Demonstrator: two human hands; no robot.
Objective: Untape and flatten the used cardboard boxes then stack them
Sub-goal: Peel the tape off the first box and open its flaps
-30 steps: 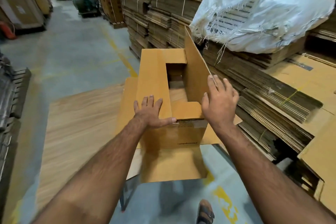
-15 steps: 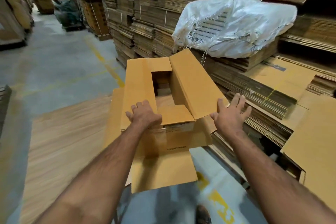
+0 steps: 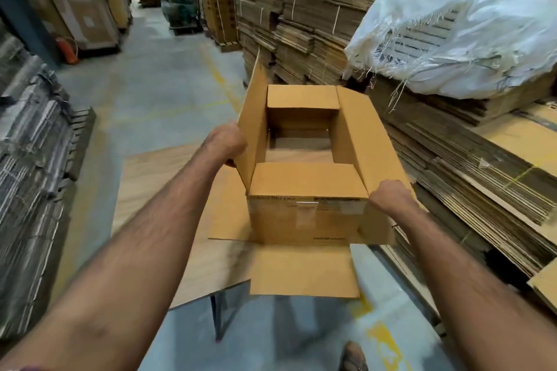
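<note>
Warehouse aisle, stacks of flattened cardboard [image 3: 482, 178] filling the right of the frame under a white woven sack [image 3: 470, 36]. At centre, open cardboard box [image 3: 304, 217] on a wooden sheet [image 3: 150, 190], flaps spread, bottom open to the sheet below. Left hand [image 3: 230, 144] curled round the upright left flap, gripping its edge. Right hand [image 3: 390, 197] fisted over the right flap's near corner, fingers hidden beneath.

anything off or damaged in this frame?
Only the white sack on the cardboard stacks to the right: torn, with loose threads hanging over the edge. The box itself looks intact, left hand and right hand gripping its side flaps.
</note>
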